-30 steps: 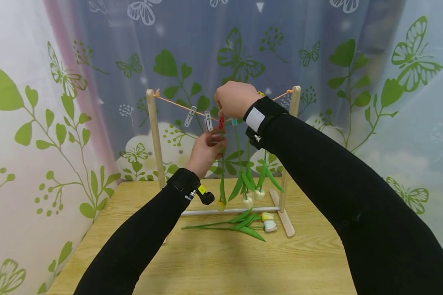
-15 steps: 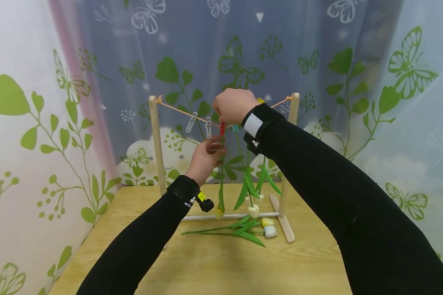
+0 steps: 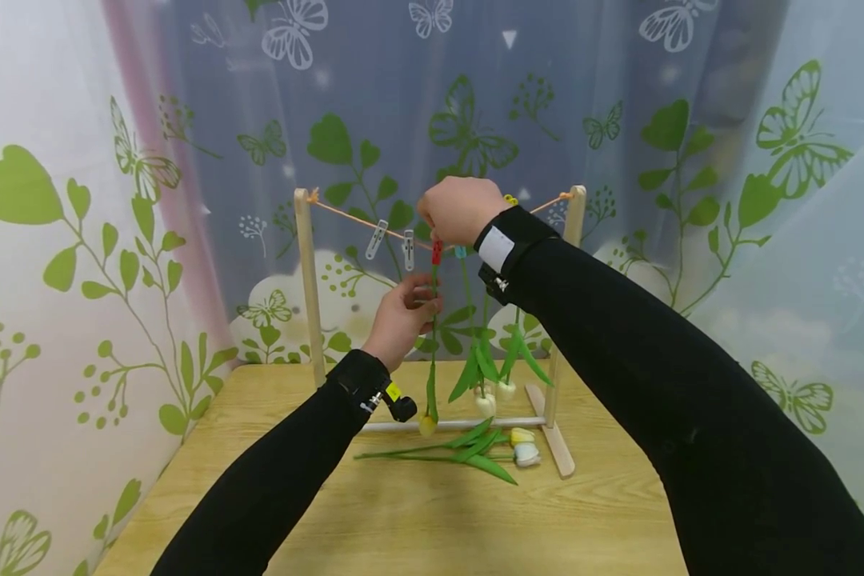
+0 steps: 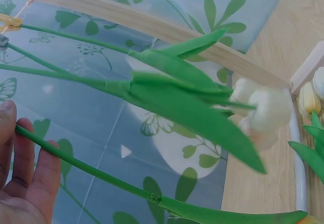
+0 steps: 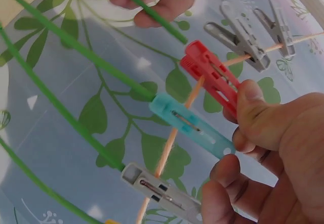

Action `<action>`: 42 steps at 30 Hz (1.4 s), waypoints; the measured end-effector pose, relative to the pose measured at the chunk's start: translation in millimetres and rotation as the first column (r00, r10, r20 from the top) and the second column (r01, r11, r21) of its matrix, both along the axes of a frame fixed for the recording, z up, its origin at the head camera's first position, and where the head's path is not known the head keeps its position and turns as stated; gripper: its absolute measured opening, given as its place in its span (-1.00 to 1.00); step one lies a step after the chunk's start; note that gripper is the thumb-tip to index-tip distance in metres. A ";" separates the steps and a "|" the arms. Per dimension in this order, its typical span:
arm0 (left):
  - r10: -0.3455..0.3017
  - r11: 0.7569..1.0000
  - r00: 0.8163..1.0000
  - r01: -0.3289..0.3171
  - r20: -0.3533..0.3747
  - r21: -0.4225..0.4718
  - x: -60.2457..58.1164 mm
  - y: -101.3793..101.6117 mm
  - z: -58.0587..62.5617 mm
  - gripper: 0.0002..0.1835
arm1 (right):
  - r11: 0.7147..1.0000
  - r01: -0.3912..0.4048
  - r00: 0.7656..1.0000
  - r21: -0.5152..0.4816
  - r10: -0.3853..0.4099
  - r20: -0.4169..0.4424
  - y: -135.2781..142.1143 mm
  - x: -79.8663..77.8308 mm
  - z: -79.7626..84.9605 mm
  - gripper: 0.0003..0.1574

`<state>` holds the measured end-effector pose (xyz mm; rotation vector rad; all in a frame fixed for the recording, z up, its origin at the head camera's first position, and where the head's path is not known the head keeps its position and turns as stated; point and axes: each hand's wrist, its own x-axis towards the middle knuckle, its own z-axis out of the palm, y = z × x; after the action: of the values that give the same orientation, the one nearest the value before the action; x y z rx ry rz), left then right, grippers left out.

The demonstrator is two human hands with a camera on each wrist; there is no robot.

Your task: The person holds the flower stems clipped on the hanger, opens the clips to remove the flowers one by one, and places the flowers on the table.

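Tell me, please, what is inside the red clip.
The string passes through the red clip; a green stem reaches its end, but any tip held inside is covered and cannot be seen.

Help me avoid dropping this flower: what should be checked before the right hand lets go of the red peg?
1. Red peg on the orange cord: ok, it sits on it.
2. Stem in place: ok, its upper end reaches the red peg's tip.
3. Stem clamped firmly: cannot tell.
4. Left hand supporting the stem: ok, thumb and fingers hold it below the peg.
5. Right hand clear of the peg: not ok, it pinches the handle end.
6. Pegs available for the two tulips lying on the table: ok, two pale pegs hold no flower.
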<state>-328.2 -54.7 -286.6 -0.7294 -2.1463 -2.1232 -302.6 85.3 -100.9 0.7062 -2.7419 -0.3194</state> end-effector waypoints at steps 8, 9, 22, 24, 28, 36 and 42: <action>0.012 1.000 1.000 -0.012 -0.013 0.000 -16.5 3.9 -12.8 -0.61 | 1.000 0.006 1.000 -0.012 -0.007 -0.008 3.0 1.3 -0.6 -0.82; 0.012 1.000 1.000 -0.012 -0.011 0.000 -16.7 4.2 -13.1 -0.61 | 1.000 0.011 1.000 -0.015 -0.011 0.000 3.2 1.7 -0.4 -0.83; 0.017 1.000 1.000 -0.017 -0.019 -0.004 -1.2 4.4 -6.8 -0.62 | 0.999 0.034 0.999 0.030 -0.035 0.013 4.6 5.0 3.5 -0.81; 0.022 1.000 0.999 -0.022 -0.023 -0.002 -7.1 5.3 -12.0 -0.62 | 0.999 0.032 0.999 0.020 -0.033 0.019 6.9 4.9 4.8 -0.81; 0.009 1.000 1.000 -0.009 -0.009 -0.011 -1.6 7.1 -4.6 -0.61 | 1.000 0.027 1.000 -0.005 -0.027 0.016 12.4 8.1 10.9 -0.83; 0.016 0.999 1.000 -0.016 -0.014 -0.032 11.0 5.9 7.3 -0.60 | 0.997 -0.015 1.000 -0.070 0.014 -0.019 15.9 12.0 10.6 -0.76; 0.002 1.000 1.000 -0.003 -0.007 -0.017 14.5 8.3 8.7 -0.61 | 0.994 -0.040 0.996 -0.106 0.032 -0.077 20.4 14.4 2.8 -0.68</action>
<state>-313.7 -46.4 -278.0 -0.7345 -2.1635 -2.0998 -288.2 105.7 -98.1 0.7000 -2.6490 -0.1848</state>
